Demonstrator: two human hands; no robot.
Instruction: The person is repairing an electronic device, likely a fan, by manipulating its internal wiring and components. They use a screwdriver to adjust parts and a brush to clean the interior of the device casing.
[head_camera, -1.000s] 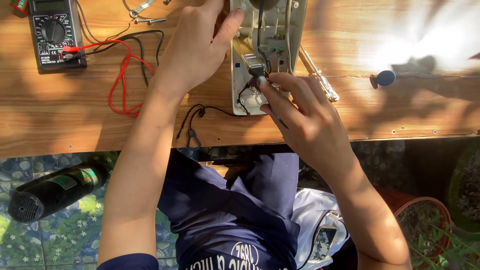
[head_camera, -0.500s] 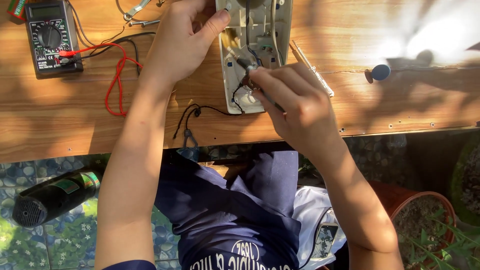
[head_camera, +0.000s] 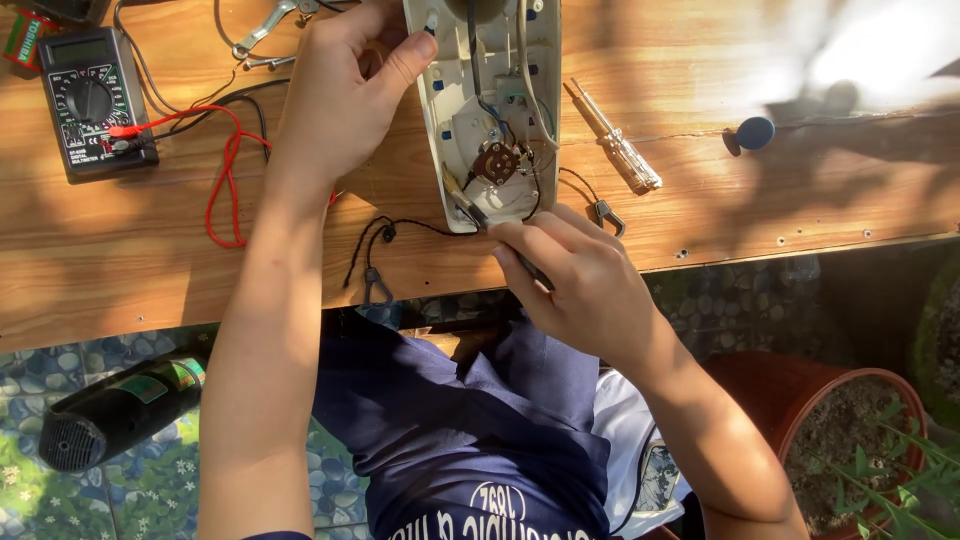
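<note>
— Kind of place?
— Outdoor home repair bench. Sunlit wooden plank table (head_camera: 800, 190); pebble-patterned floor (head_camera: 60, 500) below.
— Evidence of repair work?
— Digital multimeter (head_camera: 90, 100) far left with red leads (head_camera: 225, 170), pliers (head_camera: 265, 30), screwdriver (head_camera: 615, 150), black heat gun (head_camera: 115, 410) on floor.
— Evidence of home, outdoors?
— Potted plant (head_camera: 850, 440) near right, dappled leaf shadows.

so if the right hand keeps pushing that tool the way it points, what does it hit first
Probably the brown round part inside the open white casing. The right hand aims the thin tool up into the casing's lower end, though depth is hard to judge from above.
</note>
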